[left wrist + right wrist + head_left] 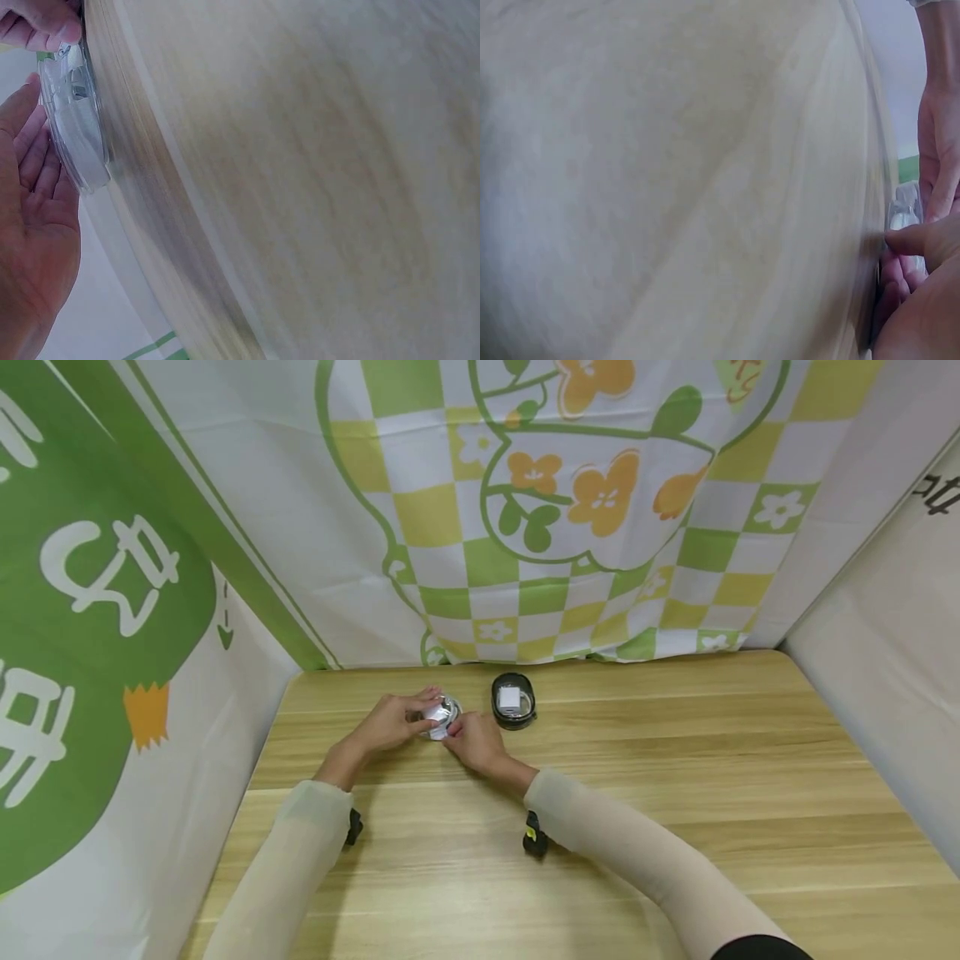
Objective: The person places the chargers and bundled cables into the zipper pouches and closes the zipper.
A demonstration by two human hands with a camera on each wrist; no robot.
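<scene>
Near the back left of the table lies a small clear plastic case point(439, 713) with a white cable and shiny silver parts. In the left wrist view the clear case point(75, 120) looks rounded and see-through, with white contents. My left hand point(393, 720) holds it from the left, thumb on the near side and fingers on the far side. My right hand point(477, 742) pinches at its near right edge, thumb and curled fingers close together. In the right wrist view, my right hand point(919, 285) partly hides the case point(906, 210).
Just right of my right hand stands a black oval case point(513, 722) holding a white charger block point(509, 697) and a cable. The wooden table point(675, 760) meets a patterned cloth point(517, 585) at the back. Cloth walls stand at both sides.
</scene>
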